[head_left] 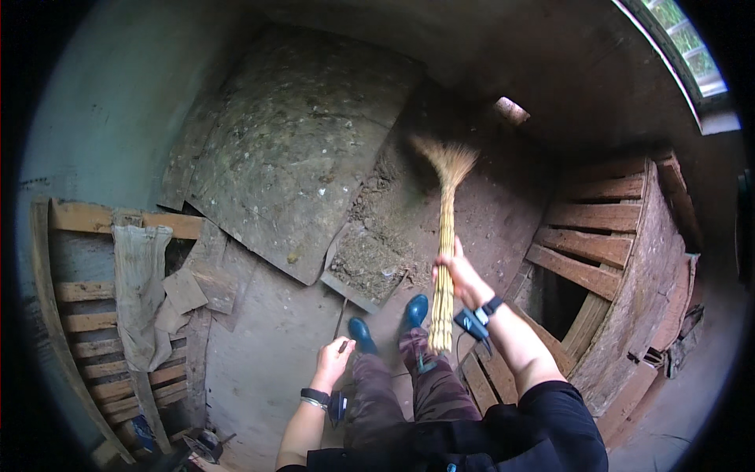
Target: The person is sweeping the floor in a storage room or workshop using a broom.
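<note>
A long straw broom [446,220] slants away from me, its bound yellow stalks running up to a flared bristle end over the dirt floor. My right hand [465,282] is wrapped round its lower shaft. Lower and to the left, my left hand [332,363] is closed round the top of a thin dark handle. That handle leads to a flat-edged dustpan [351,294] on the floor just ahead of my boots. Dry litter and dirt [368,258] fill the pan and spill beyond its far side.
A large dirty board [287,157] lies on the floor at far left. Slatted wooden pallet pieces [86,323] with a hanging cloth sack [141,291] stand at left. A slatted wooden crate [590,245] flanks me on the right, below a window [686,43]. My blue boots [417,310] are close to the pan.
</note>
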Motion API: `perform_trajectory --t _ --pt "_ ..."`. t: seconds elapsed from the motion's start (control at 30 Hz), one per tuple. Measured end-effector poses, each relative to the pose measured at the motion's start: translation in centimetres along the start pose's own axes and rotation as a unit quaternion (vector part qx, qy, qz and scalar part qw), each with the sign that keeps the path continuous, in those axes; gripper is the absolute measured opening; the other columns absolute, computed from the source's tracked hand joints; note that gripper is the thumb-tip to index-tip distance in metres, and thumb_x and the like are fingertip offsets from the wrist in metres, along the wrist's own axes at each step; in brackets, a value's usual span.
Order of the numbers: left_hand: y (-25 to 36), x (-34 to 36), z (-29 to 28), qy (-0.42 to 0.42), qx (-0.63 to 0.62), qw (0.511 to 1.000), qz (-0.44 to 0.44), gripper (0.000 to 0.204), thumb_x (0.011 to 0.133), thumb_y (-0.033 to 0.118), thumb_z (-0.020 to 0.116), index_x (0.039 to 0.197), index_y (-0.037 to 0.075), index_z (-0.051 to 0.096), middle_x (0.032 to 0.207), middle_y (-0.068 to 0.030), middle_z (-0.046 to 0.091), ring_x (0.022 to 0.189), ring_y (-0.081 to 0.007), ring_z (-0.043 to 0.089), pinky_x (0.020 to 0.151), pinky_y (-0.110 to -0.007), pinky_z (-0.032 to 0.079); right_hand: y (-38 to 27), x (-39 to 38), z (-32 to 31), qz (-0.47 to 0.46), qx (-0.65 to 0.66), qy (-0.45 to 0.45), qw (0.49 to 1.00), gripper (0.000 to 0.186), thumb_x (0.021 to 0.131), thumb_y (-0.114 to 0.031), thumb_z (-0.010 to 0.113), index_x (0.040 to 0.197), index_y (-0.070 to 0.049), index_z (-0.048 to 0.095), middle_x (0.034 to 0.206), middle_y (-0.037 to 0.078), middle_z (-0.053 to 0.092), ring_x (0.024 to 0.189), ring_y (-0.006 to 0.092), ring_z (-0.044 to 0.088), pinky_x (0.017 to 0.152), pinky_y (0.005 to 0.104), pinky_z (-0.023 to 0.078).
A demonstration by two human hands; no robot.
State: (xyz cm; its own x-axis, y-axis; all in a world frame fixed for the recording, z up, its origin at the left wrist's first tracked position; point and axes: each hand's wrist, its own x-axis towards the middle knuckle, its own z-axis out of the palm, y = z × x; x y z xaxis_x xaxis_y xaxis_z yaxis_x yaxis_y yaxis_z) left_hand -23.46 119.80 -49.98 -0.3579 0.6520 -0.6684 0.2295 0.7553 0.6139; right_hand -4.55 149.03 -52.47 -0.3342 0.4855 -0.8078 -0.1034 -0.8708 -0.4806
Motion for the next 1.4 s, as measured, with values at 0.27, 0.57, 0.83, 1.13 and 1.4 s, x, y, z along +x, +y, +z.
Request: perform_trajectory --t 0.27,0.57,0.83,1.13,1.4 --pt "-1.4 2.2 0.0 0.092 -0.068 0.993 0.016 0.030 0.090 0.029 0.052 0.074 0.003 0.058 0.064 -0.0103 0.059 0.059 -0.0167 0.056 0.058 -0.032 0.044 5.8 -14.1 -2.9 0.162 -0.267 0.044 0.949 0.098 0.074 0.003 0.055 0.142 -0.031 -0.007 0.080 0.012 0.054 0.047 0.0183 0.054 0.040 0.0336 0.049" --pt "-3.9 1.8 -3.6 0.082 -0.071 0.994 0.005 0.033 0.089 0.028 0.053 0.071 0.002 0.058 0.064 -0.0110 0.060 0.060 -0.0209 0.057 0.059 -0.035 0.044 3.7 -24.6 -2.0 0.141 -0.097 -0.025 0.985 0.091 0.076 0.003 0.052 0.144 -0.027 0.000 0.076 0.011 0.053 0.052 0.0189 0.057 0.048 0.0332 0.051" --pt "-7.2 0.4 -2.9 0.067 -0.082 0.991 0.079 0.034 0.090 0.029 0.051 0.070 0.003 0.056 0.061 -0.0120 0.058 0.056 -0.0239 0.056 0.056 -0.036 0.043 9.8 -16.1 1.8 0.002 -0.033 -0.010 0.999 0.079 0.078 0.002 0.050 0.139 -0.024 0.007 0.075 0.009 0.049 0.054 0.0183 0.055 0.047 0.0332 0.050" --pt "-10.6 2.5 -6.3 0.048 -0.051 0.993 0.096 0.038 0.090 0.034 0.049 0.068 0.004 0.055 0.062 -0.0143 0.058 0.061 -0.0300 0.058 0.059 -0.039 0.044 24.8 -19.9 3.3 0.111 -0.348 0.009 0.931 0.098 0.075 0.001 0.056 0.142 -0.027 -0.010 0.078 0.011 0.053 0.048 0.0188 0.053 0.040 0.0326 0.047" --pt "-10.9 2.0 -7.9 0.042 -0.069 0.991 0.111 0.036 0.090 0.030 0.050 0.065 0.004 0.054 0.060 -0.0131 0.057 0.058 -0.0282 0.055 0.059 -0.038 0.043 25.9 -26.7 6.4 0.232 -0.258 0.010 0.938 0.095 0.078 0.001 0.054 0.141 -0.030 -0.011 0.081 0.012 0.053 0.052 0.0184 0.056 0.042 0.0340 0.048"
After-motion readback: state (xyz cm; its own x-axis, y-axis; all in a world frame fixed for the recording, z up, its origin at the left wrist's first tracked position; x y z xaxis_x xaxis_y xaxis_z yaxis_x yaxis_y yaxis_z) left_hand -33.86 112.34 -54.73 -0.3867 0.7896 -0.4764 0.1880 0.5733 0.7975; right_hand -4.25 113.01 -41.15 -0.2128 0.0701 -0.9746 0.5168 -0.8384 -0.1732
